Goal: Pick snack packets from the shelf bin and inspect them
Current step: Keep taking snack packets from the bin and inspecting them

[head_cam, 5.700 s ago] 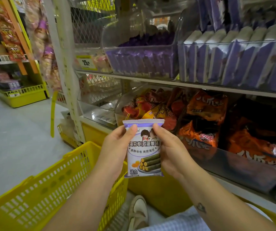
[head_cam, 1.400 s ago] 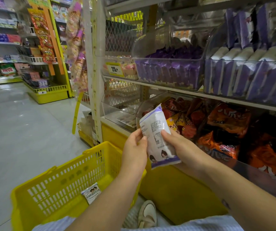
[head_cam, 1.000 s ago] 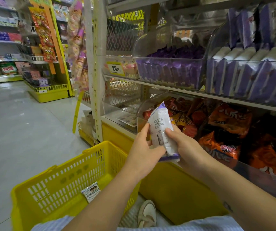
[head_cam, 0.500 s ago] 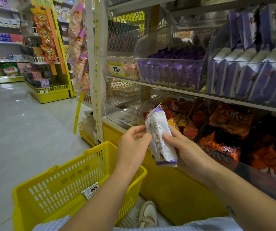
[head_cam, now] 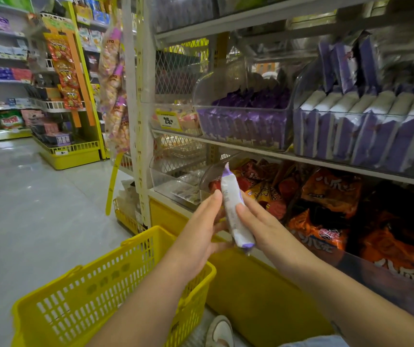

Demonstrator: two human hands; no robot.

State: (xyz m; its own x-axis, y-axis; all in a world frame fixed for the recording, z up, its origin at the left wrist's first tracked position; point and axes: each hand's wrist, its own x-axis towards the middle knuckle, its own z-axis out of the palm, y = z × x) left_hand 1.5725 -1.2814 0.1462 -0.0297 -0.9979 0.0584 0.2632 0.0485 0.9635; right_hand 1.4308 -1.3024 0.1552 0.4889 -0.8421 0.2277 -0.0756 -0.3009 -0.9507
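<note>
Near you: yellow basket (head_cam: 96, 296) on grey shop floor (head_cam: 26, 209). Your right hand (head_cam: 258, 226) grips snack packet (head_cam: 233, 211) before lower shelf's front edge. Packet edge-on, long axis upright, purple tip up. Your left hand (head_cam: 201, 234), fingers straight, presses packet's side. Beyond: orange packets (head_cam: 326, 196); purple packets (head_cam: 243, 126) on shelf above.

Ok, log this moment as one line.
phase: inspect | snack packet: edge-on to camera | right hand: grips packet | left hand: touches its side | yellow basket: below left hand

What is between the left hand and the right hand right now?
The snack packet, turned edge-on: the left hand touches one face, the right hand holds the other. Head view shows it.
</note>
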